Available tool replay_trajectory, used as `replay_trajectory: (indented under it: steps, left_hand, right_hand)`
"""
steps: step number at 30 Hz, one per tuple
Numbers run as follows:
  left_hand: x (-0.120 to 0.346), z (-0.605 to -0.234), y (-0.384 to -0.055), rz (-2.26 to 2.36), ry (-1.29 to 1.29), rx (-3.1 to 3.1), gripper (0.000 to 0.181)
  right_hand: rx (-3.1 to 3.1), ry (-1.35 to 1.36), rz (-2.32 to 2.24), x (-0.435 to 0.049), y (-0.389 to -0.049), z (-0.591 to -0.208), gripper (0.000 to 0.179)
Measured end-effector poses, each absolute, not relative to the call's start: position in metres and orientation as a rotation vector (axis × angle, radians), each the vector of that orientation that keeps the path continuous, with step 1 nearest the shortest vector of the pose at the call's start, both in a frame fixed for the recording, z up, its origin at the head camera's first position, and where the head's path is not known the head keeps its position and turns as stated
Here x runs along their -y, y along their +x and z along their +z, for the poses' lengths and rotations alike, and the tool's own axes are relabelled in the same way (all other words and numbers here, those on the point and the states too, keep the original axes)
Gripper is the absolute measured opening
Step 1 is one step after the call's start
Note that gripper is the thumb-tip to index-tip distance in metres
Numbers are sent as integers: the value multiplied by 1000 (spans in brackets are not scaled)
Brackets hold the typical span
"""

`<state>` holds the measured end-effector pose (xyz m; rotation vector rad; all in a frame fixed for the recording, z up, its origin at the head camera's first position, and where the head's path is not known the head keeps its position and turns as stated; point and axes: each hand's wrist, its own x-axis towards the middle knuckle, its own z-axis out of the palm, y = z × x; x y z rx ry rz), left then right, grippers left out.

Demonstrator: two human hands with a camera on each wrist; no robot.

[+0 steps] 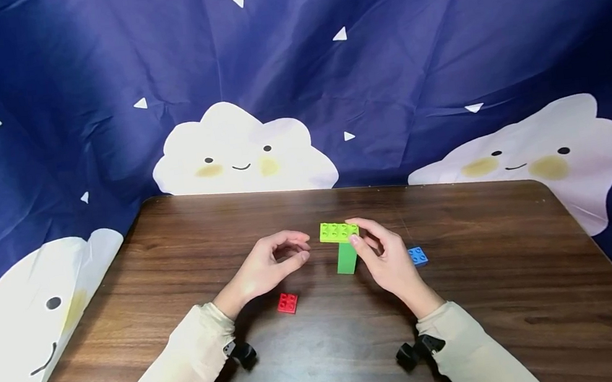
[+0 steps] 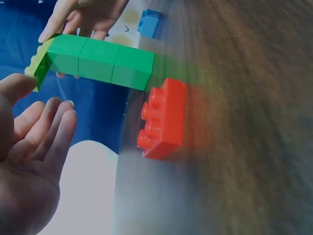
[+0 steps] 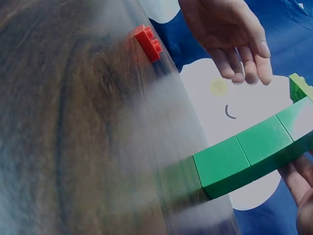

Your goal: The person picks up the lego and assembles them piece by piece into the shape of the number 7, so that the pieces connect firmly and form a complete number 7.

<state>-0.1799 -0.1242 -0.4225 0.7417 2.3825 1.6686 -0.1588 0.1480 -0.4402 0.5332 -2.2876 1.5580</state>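
A column of three stacked green bricks (image 1: 346,259) stands upright on the table. Across its top lies a lime green brick (image 1: 335,232) with studs up, overhanging to the left. My right hand (image 1: 391,264) pinches the right end of this lime brick, thumb in front and index finger behind. To the left of the overhang, my left hand (image 1: 265,267) hovers with loosely bent fingers and touches nothing. The left wrist view shows the column's seams (image 2: 100,59) and the left palm (image 2: 29,166) turned up beside it.
A red brick (image 1: 287,303) sits studs up on the brown wooden table (image 1: 324,363), in front of the left hand. A blue brick (image 1: 418,256) lies just right of the right hand, partly hidden by it. Behind the table hangs a dark blue cloth (image 1: 383,71) with clouds.
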Motion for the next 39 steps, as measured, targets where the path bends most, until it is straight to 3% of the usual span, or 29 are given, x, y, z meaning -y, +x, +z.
replay_trajectory:
  steps: [39]
  left_hand:
    - [183,-450,-152,1260,801,-2494,23]
  right_hand:
    - [2282,528,1582,-146,-159,-440,33]
